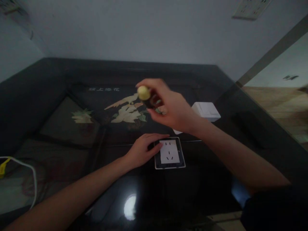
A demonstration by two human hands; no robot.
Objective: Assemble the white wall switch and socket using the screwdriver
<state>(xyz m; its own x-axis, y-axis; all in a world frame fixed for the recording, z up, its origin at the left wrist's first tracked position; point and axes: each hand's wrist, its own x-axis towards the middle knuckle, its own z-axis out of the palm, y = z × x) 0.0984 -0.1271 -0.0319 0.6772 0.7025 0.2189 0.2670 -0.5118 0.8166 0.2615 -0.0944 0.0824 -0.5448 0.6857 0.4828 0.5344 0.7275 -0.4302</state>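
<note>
I am looking down at a dark glossy table [211,205] with an inlaid picture of pale birds and leaves [127,112] under its surface. A line of pale characters [104,89] is sitting above that inlay; I cannot read them at this sharpness.

The left hand [141,150] is lying flat on the table, fingers together and stretched out, with the fingertips pressing on the left edge of a socket plate [169,153]. The plate is lying face up near the middle of the table: a white panel with three dark slots showing, set in a dark surround with a pale rim. I am seeing no brand mark on it.

The right hand [172,107] is hovering above the table, beyond the plate and clear of it. Its fingers are clamped around a small tool [147,96] with a dark body and a round yellowish end pointing left. The tool is blurred, and I cannot tell what kind it is, nor whether it is bearing any label.

A white box-like part [207,111] is resting on the table just past the right hand. A white cable with a yellow tab [4,165] is lying at the left edge. A white plate [251,8] is showing on the wall, upper right.
</note>
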